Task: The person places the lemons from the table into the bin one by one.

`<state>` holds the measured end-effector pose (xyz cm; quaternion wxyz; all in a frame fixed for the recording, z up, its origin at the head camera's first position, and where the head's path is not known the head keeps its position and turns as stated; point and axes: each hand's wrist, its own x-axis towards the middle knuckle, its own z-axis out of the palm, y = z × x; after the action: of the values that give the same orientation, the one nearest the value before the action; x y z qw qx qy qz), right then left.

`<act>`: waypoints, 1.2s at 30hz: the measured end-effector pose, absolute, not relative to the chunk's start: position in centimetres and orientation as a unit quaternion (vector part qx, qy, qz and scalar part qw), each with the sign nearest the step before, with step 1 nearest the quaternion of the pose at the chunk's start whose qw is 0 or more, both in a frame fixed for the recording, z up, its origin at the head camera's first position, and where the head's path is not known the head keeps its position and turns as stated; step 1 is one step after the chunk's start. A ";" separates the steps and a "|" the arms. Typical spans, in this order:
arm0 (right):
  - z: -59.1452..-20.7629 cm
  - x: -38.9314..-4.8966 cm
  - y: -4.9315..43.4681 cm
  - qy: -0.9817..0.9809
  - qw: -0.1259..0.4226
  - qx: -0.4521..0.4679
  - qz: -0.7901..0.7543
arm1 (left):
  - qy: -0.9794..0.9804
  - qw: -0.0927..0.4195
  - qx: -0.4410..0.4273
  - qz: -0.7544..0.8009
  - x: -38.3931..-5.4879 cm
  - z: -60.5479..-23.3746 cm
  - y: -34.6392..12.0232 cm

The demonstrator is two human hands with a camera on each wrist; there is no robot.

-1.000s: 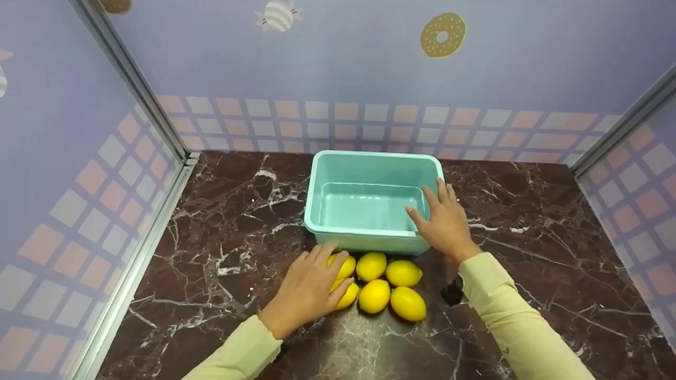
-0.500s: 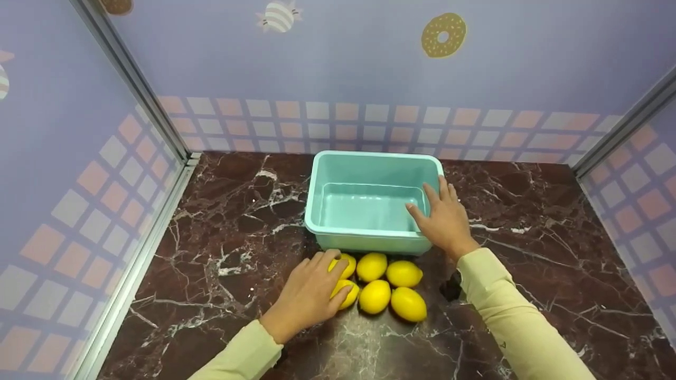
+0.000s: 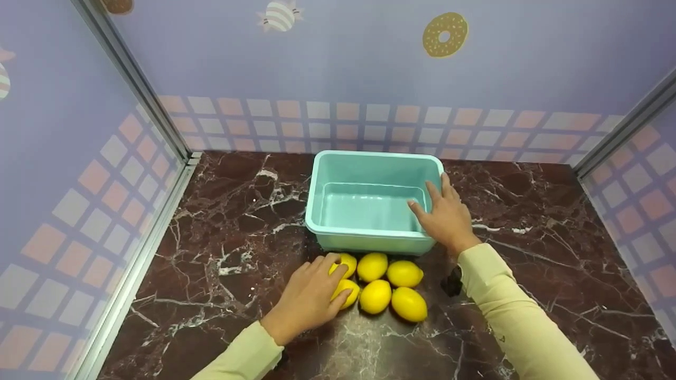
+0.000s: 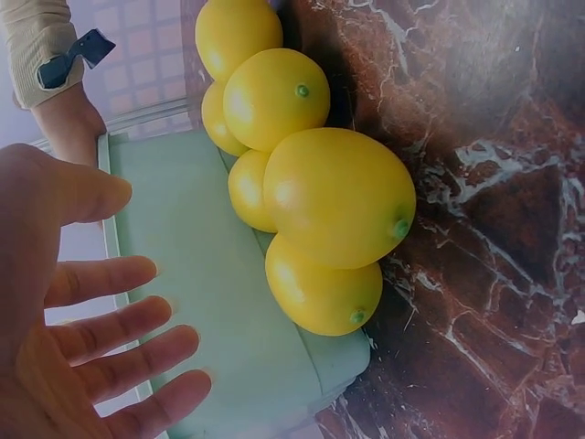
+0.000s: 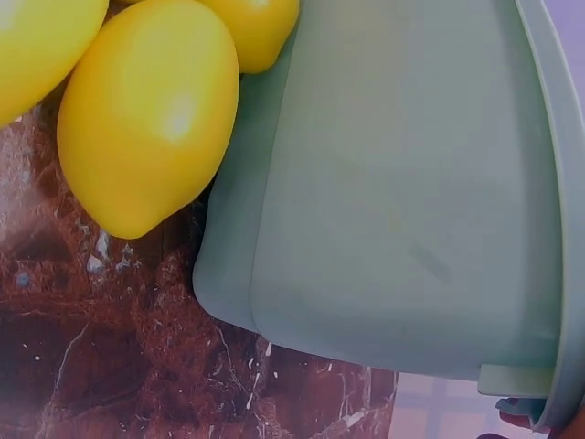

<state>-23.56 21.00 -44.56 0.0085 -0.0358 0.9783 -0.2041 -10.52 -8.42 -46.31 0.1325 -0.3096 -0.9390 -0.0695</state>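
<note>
Far left, the smooth lilac wall (image 3: pixel 58 121) carries pink and pale squares, running up to a grey metal post (image 3: pixel 127 76). Here comes the table (image 3: pixel 222 211), dark reddish-brown and marble-patterned, glossy, shot through with jagged white veins. Over it reaches a pale yellow left sleeve (image 3: pixel 245 348), soft and lightly creased, and then the left hand (image 3: pixel 306 295): fingers loosely spread, thumb well apart, nothing gripped, poised over the two leftmost lemons (image 3: pixel 375 296). Contact there? Can't tell! Six of them sit on the table, three by three in two rows, plump ovals with a waxy shine, some showing small green ends, one drawn to a blunt point. Right behind them stands the tub (image 3: pixel 364 233), mint green, plastic-looking, a rounded rectangle with a thick pale rim and a gleaming floor. And at its right side, the right hand (image 3: pixel 449 219), fingers fanned and fairly straight across the rim, thumb and index over the inside. Behind it stretches the right sleeve (image 3: pixel 520 311), wrinkling along the forearm.
</note>
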 end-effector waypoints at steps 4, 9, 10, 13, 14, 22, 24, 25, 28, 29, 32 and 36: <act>-44.6 -23.6 21.0 0.979 0.011 -0.035 -0.203 | -0.940 0.125 -0.311 -0.069 -10.5 -46.5 -8.3; -44.7 -23.6 21.0 0.981 0.015 -0.041 -0.189 | -0.939 0.123 -0.313 -0.069 -10.4 -46.8 -8.2; -44.7 -23.6 21.0 0.981 0.016 -0.041 -0.187 | -0.939 0.122 -0.313 -0.069 -10.4 -46.9 -8.2; -44.7 -23.6 21.0 0.982 0.019 -0.038 -0.182 | -0.939 0.120 -0.313 -0.071 -10.4 -47.1 -8.2; -44.7 -23.6 21.0 0.983 0.019 -0.035 -0.181 | -0.940 0.118 -0.313 -0.072 -10.4 -47.2 -8.2; -44.8 -23.5 20.8 0.983 0.017 -0.024 -0.183 | -0.943 0.104 -0.309 -0.069 -10.4 -48.0 -8.2; -44.8 -23.4 20.8 0.983 0.017 -0.023 -0.183 | -0.943 0.104 -0.310 -0.068 -10.5 -48.2 -8.1; -44.8 -23.4 20.8 0.983 0.017 -0.022 -0.183 | -0.943 0.104 -0.310 -0.069 -10.5 -48.3 -8.1; -44.9 -23.4 20.8 0.983 0.017 -0.022 -0.183 | -0.943 0.104 -0.309 -0.069 -10.6 -48.5 -8.1; -44.9 -23.4 20.8 0.983 0.017 -0.022 -0.183 | -0.943 0.104 -0.308 -0.069 -10.6 -48.6 -8.1; -44.9 -23.4 20.8 0.983 0.019 -0.022 -0.183 | -0.944 0.104 -0.307 -0.067 -10.6 -48.8 -8.1; -44.9 -23.4 20.8 0.983 0.020 -0.022 -0.182 | -0.943 0.104 -0.308 -0.071 -10.5 -49.0 -8.1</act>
<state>-23.40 20.81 -44.94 0.0199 -0.0216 0.9828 -0.1822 -10.54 -8.11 -49.04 0.1043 -0.3085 -0.9428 -0.0708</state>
